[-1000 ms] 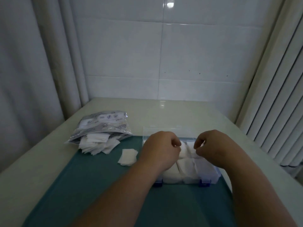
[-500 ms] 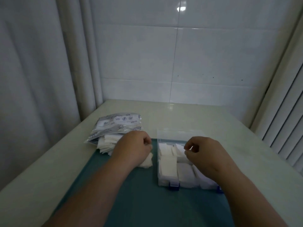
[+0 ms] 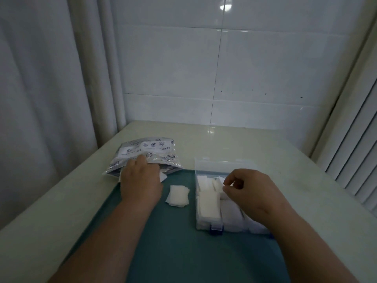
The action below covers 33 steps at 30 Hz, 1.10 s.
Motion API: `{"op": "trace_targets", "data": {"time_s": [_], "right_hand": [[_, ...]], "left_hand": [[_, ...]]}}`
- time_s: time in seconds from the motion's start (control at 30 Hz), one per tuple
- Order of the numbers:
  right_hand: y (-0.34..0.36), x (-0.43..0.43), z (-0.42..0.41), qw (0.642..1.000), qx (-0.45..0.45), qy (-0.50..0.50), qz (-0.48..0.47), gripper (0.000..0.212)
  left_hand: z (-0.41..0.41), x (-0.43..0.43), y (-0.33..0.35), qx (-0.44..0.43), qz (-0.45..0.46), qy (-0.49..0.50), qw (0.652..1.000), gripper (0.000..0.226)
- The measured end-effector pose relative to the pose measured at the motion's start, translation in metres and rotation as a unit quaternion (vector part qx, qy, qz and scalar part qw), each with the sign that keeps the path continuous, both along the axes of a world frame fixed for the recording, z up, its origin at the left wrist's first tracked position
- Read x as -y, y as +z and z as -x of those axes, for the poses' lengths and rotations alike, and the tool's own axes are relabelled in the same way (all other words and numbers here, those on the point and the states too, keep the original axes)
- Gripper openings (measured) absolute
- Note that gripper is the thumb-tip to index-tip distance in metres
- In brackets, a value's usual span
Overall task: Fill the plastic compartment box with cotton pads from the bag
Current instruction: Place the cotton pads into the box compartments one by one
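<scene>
Cream stone counter [image 3: 204, 144] carries everything, with a teal mat [image 3: 173, 252] spread over its near half. I'll place the rest from the clear plastic compartment box [image 3: 224, 163], which sits open on the mat.

The printed bag [image 3: 146, 150] lies left of the box and a little farther back, half off the mat, its mouth facing me. My left hand [image 3: 140, 180] is at that mouth, left of the box. Its fingers are tucked under the film, so I cannot tell whether they have hold of anything. My right hand [image 3: 255, 193] hovers over the box's right side with the fingers curled and thumb and forefinger drawn narrow. I can't tell whether a pad is nipped between them.

A small loose stack of cotton pads [image 3: 177, 196] rests on the mat just left of the box. More pads [image 3: 208, 205] already fill the box's left compartments.

I judge the pads near weightless, soft and floppy. They would cling together and slide off a stack. I'd pinch a few by one edge, squeeze lightly, and lay them in flat.
</scene>
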State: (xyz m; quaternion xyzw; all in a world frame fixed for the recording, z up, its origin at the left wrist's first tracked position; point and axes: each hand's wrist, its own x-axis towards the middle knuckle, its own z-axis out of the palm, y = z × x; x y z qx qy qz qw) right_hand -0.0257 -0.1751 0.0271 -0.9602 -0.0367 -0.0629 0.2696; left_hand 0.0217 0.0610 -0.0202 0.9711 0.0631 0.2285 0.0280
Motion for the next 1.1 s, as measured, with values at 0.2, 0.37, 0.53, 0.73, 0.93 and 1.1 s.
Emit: {"op": "trace_targets", "data": {"time_s": [0.2, 0.37, 0.53, 0.73, 0.93, 1.1], "right_hand": [[0.0, 0.0, 0.001, 1.0, 0.001, 0.0, -0.006, 0.009], [0.002, -0.002, 0.002, 1.0, 0.0, 0.0, 0.001, 0.01], [0.002, -0.002, 0.004, 1.0, -0.001, 0.002, -0.003, 0.011], [0.002, -0.001, 0.003, 1.0, 0.002, 0.007, -0.015, 0.012], [0.0, -0.002, 0.001, 1.0, -0.003, 0.01, -0.02, 0.013], [-0.001, -0.002, 0.001, 1.0, -0.002, 0.01, -0.023, 0.01]], "left_hand": [[-0.002, 0.007, -0.008, 0.003, -0.03, 0.03, 0.999, 0.028], [-0.002, 0.007, -0.008, -0.013, -0.054, 0.049, 0.997, 0.023], [0.0, 0.006, -0.004, -0.006, -0.051, 0.031, 0.998, 0.015], [0.002, 0.009, 0.007, 0.081, -0.02, 0.0, 0.997, 0.019], [0.008, 0.012, 0.013, 0.121, 0.18, -0.036, 0.976, 0.016], [0.002, 0.007, 0.012, 0.094, 0.423, -0.043, 0.9, 0.01]]}}
